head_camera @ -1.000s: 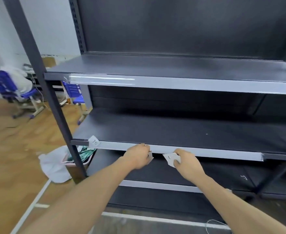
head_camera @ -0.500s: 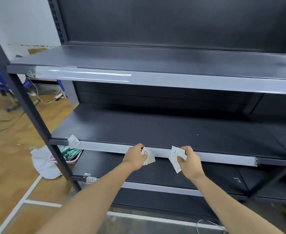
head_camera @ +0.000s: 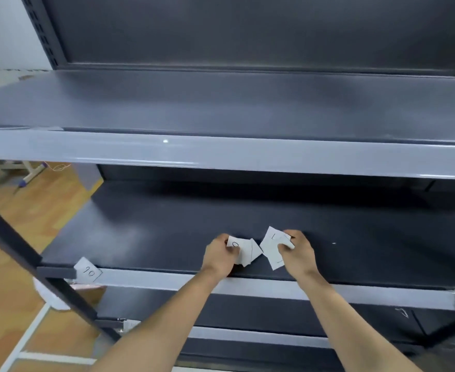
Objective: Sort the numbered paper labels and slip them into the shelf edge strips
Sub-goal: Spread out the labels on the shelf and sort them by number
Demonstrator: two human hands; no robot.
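My left fingers [head_camera: 230, 251] pinch a small stack of labels [head_camera: 244, 251] and my right fingers [head_camera: 285, 247] clamp another fanned bunch [head_camera: 270, 247], both over the middle shelf [head_camera: 154, 232]. The edge strip [head_camera: 261, 288] lies just below and toward me, long axis left to right, about equally near both hands; one label marked 90 [head_camera: 88, 271] sits at its far left end.
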